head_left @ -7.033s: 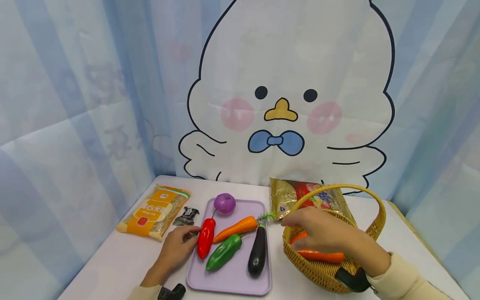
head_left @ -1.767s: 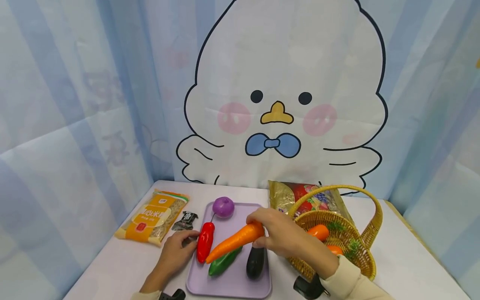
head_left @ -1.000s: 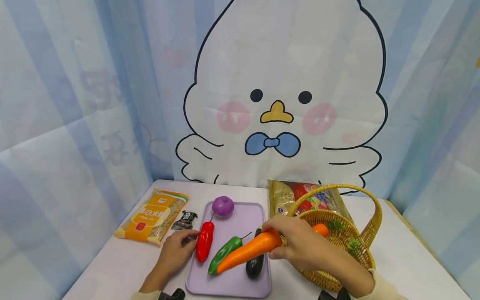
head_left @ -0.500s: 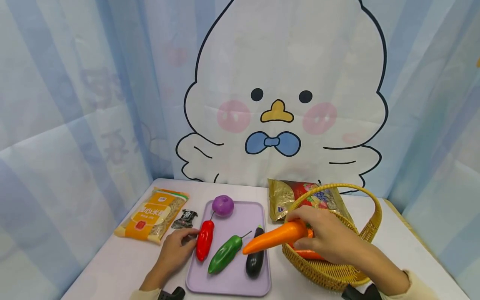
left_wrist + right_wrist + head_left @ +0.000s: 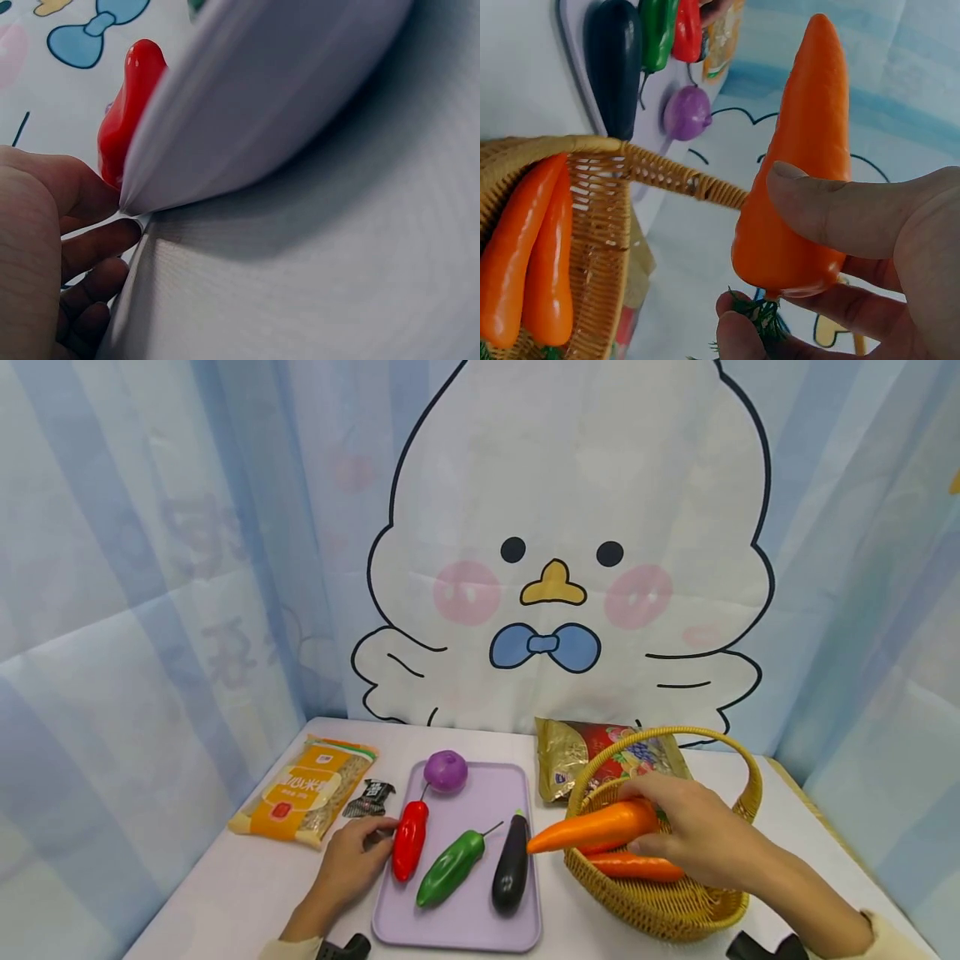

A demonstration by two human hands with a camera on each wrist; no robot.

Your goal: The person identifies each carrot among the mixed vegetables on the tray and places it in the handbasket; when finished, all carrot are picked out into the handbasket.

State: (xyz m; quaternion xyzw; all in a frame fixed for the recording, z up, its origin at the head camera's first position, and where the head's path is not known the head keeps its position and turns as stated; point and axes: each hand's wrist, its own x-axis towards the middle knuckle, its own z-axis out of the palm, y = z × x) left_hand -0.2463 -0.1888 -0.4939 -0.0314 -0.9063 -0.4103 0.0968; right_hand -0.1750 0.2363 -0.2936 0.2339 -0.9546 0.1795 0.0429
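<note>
My right hand (image 5: 686, 831) grips a toy carrot (image 5: 592, 827) by its thick end, over the wicker basket (image 5: 660, 918). In the right wrist view the thumb lies across this carrot (image 5: 802, 172) near its green top. Two more carrots (image 5: 547, 262) lie inside the basket. My left hand (image 5: 352, 864) pinches the left rim of the lilac tray (image 5: 457, 935), thumb and forefinger meeting at its edge in the left wrist view. Beside those fingers lies a red pepper (image 5: 410, 843). The tray also bears a green pepper (image 5: 452, 868), an eggplant (image 5: 511, 868) and a purple onion (image 5: 446, 772).
An orange-and-clear grain bag (image 5: 307, 789) and a small black wrapped packet (image 5: 369, 798) lie left of the tray. Behind the basket, whose handle (image 5: 675, 731) arches upright, leans a gold and red bag (image 5: 562, 760). Printed curtains surround the white table (image 5: 225, 902).
The right hand, reaching into the basket at first, later holds the carrot over the tray, where one lay before, then carries it right to the basket. The left hand stays at the rim.
</note>
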